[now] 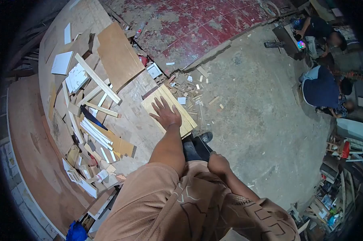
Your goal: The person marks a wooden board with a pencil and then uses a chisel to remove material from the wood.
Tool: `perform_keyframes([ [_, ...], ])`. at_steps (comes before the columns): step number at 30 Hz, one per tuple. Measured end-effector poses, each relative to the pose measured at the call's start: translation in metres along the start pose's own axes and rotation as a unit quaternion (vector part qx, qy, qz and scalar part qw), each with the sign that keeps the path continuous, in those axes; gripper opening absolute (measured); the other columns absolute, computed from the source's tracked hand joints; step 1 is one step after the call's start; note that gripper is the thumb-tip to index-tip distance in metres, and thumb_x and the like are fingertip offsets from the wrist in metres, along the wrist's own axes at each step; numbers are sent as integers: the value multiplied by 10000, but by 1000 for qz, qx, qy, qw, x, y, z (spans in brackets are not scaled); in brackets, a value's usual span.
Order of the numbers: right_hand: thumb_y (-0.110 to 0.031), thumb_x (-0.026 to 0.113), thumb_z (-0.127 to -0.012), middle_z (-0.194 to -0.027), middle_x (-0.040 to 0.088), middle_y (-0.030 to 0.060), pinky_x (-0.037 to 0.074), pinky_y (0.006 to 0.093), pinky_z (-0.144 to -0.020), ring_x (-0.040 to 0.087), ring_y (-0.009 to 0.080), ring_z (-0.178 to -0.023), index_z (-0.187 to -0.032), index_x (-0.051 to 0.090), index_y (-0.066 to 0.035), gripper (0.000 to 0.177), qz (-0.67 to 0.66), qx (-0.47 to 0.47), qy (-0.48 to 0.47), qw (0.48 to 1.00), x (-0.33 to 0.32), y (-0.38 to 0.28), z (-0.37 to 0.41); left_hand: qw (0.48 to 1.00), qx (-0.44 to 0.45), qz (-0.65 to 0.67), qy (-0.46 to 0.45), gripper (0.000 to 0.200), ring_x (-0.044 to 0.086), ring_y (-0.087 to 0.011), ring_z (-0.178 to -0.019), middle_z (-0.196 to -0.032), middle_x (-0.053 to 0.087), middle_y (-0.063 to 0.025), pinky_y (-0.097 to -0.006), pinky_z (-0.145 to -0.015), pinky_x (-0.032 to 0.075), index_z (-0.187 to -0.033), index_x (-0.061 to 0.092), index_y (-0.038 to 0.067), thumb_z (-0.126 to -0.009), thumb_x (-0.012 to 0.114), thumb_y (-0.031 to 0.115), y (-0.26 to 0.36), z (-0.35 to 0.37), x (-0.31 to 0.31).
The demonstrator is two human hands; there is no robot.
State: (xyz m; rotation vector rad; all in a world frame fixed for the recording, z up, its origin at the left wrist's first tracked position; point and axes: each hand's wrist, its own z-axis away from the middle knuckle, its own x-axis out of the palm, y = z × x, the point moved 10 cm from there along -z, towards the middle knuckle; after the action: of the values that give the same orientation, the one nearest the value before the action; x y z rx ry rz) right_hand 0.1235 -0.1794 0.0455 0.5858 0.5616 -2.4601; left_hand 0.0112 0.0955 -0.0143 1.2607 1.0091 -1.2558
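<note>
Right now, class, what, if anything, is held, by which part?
Right hand grips a thin tool by its near end; left hand rests flat on a board.

Quantities comprise one left hand (pixel 167 115), one right hand (pixel 219 164), one held tool (pixel 206 146), one top board (pixel 186 119), one slipper (pixel 206 137) and three people (pixel 321 88) far right.

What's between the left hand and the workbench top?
A pale wooden board: the head view shows the left hand spread flat on it, the board overlapping the workbench edge.

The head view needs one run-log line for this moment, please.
left hand: flat on pale board | right hand: closed around thin tool
</note>
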Motion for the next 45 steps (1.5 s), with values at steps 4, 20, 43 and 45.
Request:
perform_keyframes([
  [4,-126,508,-843,-964,667,278,520,508,-806,650,451,-934,-959,637,53,250,5,-79,-12,997,-11,-39,-34,1000,-5,17,-5,687,80,-367,-1472,-1593,131,-144,-667,-1125,41,-1517,222,108,-922,472,346,0,0,2],
  [20,-101,520,-824,-975,661,287,524,488,-826,650,446,-933,-913,649,47,217,43,-84,-28,995,-11,-61,-62,1000,-3,0,-7,705,49,-352,-1479,-1606,80,-123,-657,-1130,31,-1540,152,139,-934,425,373,-1,0,4],
  [43,-106,430,-888,-907,652,310,500,570,-780,642,482,-895,-1008,563,48,235,-35,-66,44,996,28,-11,-66,1000,-4,-8,-23,711,26,-360,-1479,-1611,52,-126,-657,-1130,12,-1540,159,128,-933,432,379,-1,0,6],
  [45,-104,430,-891,-921,644,325,498,567,-790,641,478,-914,-1019,556,47,235,-33,-33,12,999,-1,-11,-21,999,-8,-17,-39,709,34,-360,-1478,-1611,52,-126,-655,-1131,13,-1540,156,132,-935,430,381,-2,-1,7],
])
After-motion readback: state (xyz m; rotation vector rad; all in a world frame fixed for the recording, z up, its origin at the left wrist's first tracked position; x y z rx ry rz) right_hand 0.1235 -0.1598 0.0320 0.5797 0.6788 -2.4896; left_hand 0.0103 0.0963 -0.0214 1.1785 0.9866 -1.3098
